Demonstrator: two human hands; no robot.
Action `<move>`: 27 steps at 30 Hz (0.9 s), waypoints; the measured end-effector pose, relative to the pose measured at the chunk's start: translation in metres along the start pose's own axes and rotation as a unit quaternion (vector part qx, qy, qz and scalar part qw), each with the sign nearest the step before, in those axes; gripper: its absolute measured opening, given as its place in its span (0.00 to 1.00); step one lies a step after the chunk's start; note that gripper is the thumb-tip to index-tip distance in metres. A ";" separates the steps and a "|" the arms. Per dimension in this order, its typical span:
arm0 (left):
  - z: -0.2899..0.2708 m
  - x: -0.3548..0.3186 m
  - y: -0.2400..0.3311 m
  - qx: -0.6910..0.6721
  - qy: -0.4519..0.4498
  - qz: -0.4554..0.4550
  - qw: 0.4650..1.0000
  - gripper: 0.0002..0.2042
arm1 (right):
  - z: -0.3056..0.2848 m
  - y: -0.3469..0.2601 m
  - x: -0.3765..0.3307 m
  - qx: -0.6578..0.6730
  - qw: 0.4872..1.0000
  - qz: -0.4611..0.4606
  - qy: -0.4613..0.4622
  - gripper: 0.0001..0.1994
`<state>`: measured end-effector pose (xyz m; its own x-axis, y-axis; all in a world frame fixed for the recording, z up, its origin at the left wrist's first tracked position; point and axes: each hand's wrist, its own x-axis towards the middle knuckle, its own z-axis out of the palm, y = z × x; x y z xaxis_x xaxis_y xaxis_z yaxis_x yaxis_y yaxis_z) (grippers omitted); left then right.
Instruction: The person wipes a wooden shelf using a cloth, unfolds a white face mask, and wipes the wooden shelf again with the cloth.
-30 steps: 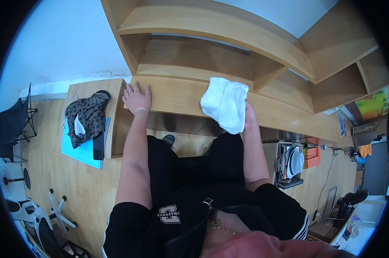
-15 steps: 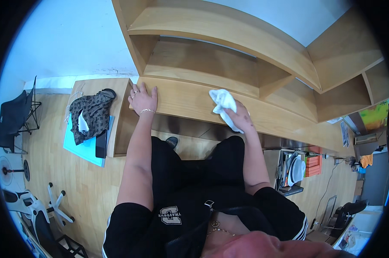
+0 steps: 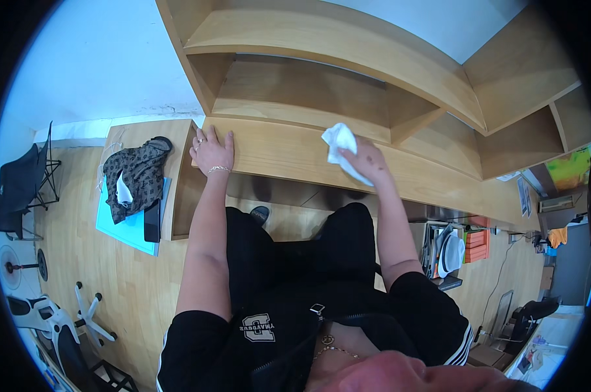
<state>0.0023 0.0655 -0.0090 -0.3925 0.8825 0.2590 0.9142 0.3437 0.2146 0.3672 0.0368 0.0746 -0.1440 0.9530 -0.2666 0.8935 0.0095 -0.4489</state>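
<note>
A long wooden desk (image 3: 276,145) runs across in front of me, below a wooden shelf unit (image 3: 295,85). My left hand (image 3: 212,153) lies on the desk's left end with its fingers spread, a ring and a bracelet on it. Farther right, my right hand (image 3: 366,162) grips a crumpled white cloth (image 3: 340,140) over the desktop, near the foot of the shelves. Part of the cloth hangs toward the desk's front edge. The right fingertips are partly hidden by the cloth.
To the left, a low wooden cabinet (image 3: 182,196) carries a dark patterned bag (image 3: 135,173), a light-blue folder (image 3: 122,225) and a black flat item. Books and a white hat (image 3: 451,255) sit at the right under the desk. An office chair (image 3: 54,320) stands lower left.
My right hand has moved slightly up and right with the cloth, toward the shelves. My left hand stays on the desk's left end; the whole view has shifted a little.
</note>
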 end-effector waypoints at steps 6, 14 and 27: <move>-0.001 0.000 0.003 -0.008 -0.001 0.007 1.000 0.33 | 0.079 0.016 -0.018 -0.163 0.953 -0.091 0.239 0.35; 0.001 -0.005 0.004 -0.013 0.014 0.006 1.000 0.31 | 0.083 -0.023 0.001 -0.202 0.953 -0.143 0.173 0.32; -0.279 -0.125 0.078 -0.769 -0.140 0.134 0.609 0.02 | 0.064 0.037 -0.020 -0.142 0.956 -0.129 0.222 0.30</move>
<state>0.0944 -0.1074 0.2379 -0.0210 0.9345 0.3554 -0.3193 -0.3431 0.8833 0.3761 -0.0013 0.0084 -0.2367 0.9420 0.2379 0.9414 0.2830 -0.1836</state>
